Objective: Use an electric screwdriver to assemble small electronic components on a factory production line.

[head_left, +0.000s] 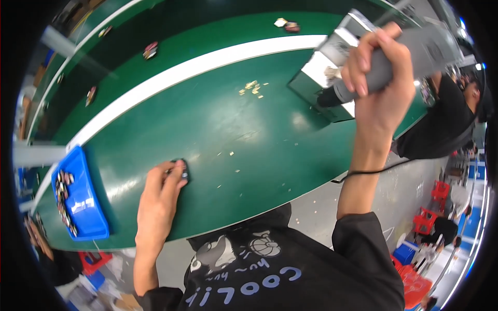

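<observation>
My left hand (158,199) is closed around a small dark part (185,172) on the green table, and the fingers cover much of it. Raised over the right side, my right hand (381,78) grips a thick grey handheld tool (428,47). The tool's black end (328,97) points down to the left; its exact kind is unclear and its far end is blurred. Behind this hand, partly hidden, stands a white and grey box-like holder (320,70) with small pieces in it.
A blue tray (85,202) with several small parts stands at the left. Small pale pieces (252,88) lie scattered on the table. Beyond a white rail (207,59), parts sit on a green belt (202,33). A black cord (402,165) passes my right forearm. A co-worker (438,122) is at right.
</observation>
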`<state>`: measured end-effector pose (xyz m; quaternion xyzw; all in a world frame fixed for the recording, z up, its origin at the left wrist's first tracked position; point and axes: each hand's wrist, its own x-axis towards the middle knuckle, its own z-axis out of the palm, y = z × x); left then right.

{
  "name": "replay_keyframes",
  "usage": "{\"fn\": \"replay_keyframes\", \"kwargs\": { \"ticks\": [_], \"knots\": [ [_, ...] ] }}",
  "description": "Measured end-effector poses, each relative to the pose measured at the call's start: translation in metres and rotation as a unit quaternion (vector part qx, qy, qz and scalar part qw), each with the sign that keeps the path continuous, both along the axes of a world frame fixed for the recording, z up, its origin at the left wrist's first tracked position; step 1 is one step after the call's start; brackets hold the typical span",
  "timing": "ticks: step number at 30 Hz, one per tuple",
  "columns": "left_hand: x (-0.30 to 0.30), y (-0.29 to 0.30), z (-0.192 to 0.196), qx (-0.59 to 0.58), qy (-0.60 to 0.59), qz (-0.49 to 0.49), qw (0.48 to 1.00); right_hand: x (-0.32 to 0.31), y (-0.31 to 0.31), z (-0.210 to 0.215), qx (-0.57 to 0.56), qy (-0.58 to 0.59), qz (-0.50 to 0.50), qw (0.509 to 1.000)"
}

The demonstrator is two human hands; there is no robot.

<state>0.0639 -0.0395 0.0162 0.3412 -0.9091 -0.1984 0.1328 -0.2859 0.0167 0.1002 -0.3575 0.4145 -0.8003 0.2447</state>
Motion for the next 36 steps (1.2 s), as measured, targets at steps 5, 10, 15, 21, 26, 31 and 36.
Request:
{"fn": "replay_keyframes", "kwargs": {
  "ticks": [5,10,15,21,26,31,36],
  "knots": [
    [-0.008,-0.007,0.004,-0.167,-0.051,-0.102,0.979,0.073,0.012,-0.014,-0.053,0.032,0.085,0.994],
    [-0.009,-0.012,-0.015,-0.297,0.027,-0.154,0.942,0.133,-0.004,-0.028,-0.082,-0.02,0.165,0.983],
    [-0.005,-0.011,-0.03,-0.322,0.075,-0.147,0.932,0.149,-0.026,-0.04,-0.052,0.009,0.225,0.973],
    [-0.003,-0.012,-0.038,-0.367,0.099,-0.144,0.914,0.158,-0.033,-0.044,-0.021,0.002,0.222,0.975],
    [-0.002,-0.01,-0.038,-0.329,0.094,-0.147,0.928,0.162,-0.036,-0.046,-0.001,0.039,0.219,0.975],
    [-0.005,-0.015,-0.04,-0.338,0.105,-0.15,0.923,0.162,-0.038,-0.048,0.012,0.061,0.224,0.973],
    [-0.002,-0.013,-0.04,-0.334,0.077,-0.161,0.926,0.163,-0.039,-0.049,0.022,0.073,0.218,0.973]
  ]
}}
